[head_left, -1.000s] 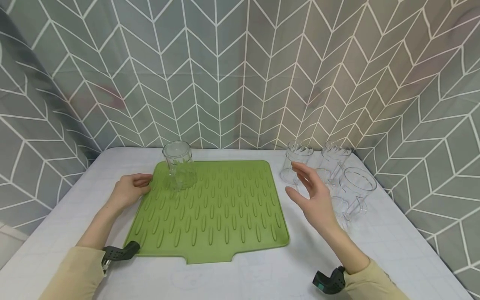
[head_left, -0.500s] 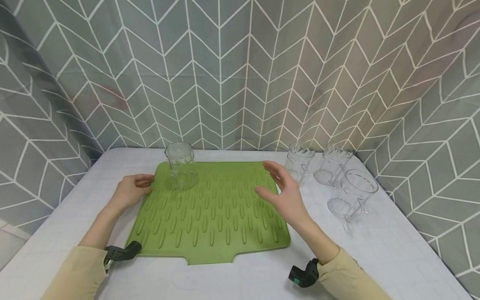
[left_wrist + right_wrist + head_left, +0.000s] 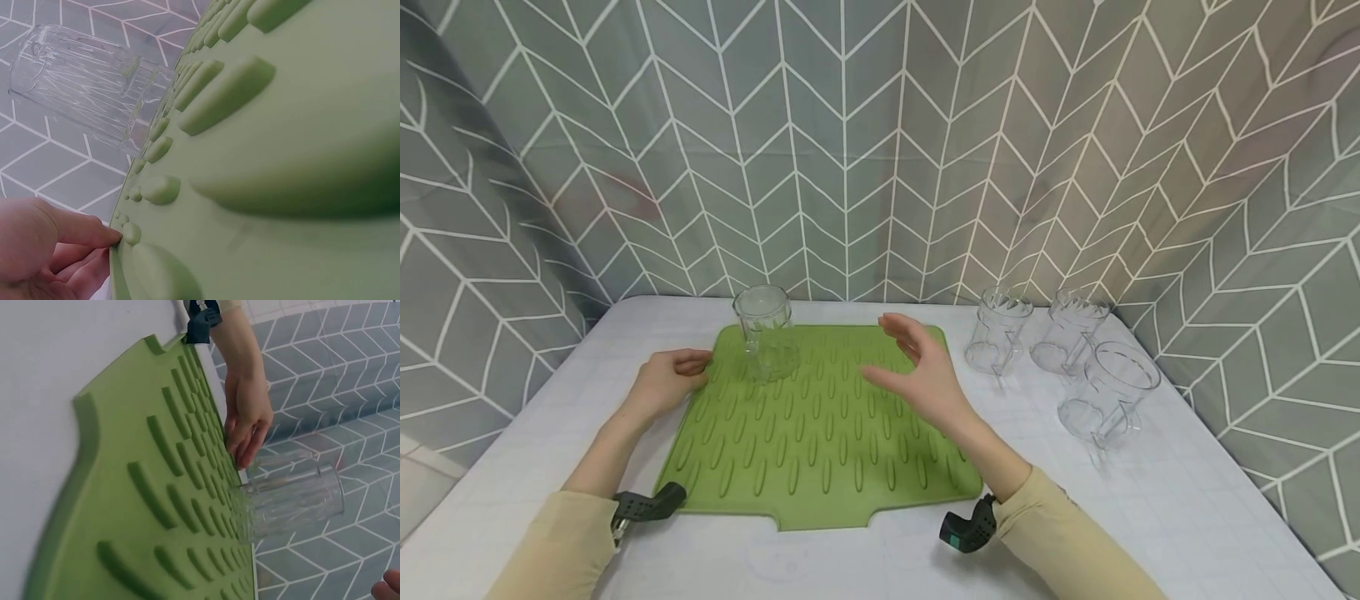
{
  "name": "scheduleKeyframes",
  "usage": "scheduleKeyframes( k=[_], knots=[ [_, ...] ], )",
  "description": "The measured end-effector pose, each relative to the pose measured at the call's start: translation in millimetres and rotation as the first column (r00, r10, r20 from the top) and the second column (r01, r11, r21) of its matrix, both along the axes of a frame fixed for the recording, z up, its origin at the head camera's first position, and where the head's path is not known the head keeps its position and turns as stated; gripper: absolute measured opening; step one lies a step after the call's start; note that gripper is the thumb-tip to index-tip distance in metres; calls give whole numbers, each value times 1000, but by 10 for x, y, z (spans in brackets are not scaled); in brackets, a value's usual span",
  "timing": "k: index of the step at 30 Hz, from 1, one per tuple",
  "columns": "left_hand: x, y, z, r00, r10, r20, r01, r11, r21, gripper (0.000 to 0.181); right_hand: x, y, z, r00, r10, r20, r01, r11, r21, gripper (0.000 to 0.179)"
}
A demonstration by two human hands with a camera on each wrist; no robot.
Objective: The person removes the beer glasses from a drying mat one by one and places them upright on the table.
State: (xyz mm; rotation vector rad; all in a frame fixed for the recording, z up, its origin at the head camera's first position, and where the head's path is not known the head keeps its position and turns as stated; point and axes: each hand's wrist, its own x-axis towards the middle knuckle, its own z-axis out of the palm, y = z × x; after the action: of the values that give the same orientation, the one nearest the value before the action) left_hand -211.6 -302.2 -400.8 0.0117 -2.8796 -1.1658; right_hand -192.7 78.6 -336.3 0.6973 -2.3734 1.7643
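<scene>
A green ribbed drying mat lies on the white table. On its far left corner stands a clear glass mug, also seen in the left wrist view. My left hand pinches the mat's left edge, its thumb on the rim and the other fingers curled beside it; the left wrist view shows this grip closely. Over the right half of the mat hovers my right hand, fingers spread in a loose curve, thumb apart, holding nothing. Only its fingertips show at the corner of the right wrist view.
Right of the mat stand three more clear glass mugs: one near the mat's far corner, one behind at the right, and one closer to me. A patterned curtain closes off the back and sides.
My right hand has moved left from beside the glass mugs to over the mat, its fingers staying spread. My left hand keeps its place at the mat's edge.
</scene>
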Motion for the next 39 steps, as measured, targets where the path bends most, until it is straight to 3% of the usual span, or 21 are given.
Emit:
scheduleKeyframes(
  k=[8, 25, 39],
  knots=[
    [-12, 10, -15, 1000, 12, -3, -12, 1000, -15, 46, -108, -242, 65, 999, 21, 44, -22, 1000, 16, 77],
    [4, 2, -9, 1000, 25, -1, -25, 999, -24, 45, -272, -767, 144, 994, -18, 111, 8, 996, 91, 84],
    [-3, 0, -22, 1000, 17, -17, -17, 1000, -13, 44, -480, -1062, 194, 992, -80, 97, 65, 986, 152, 91]
  ],
)
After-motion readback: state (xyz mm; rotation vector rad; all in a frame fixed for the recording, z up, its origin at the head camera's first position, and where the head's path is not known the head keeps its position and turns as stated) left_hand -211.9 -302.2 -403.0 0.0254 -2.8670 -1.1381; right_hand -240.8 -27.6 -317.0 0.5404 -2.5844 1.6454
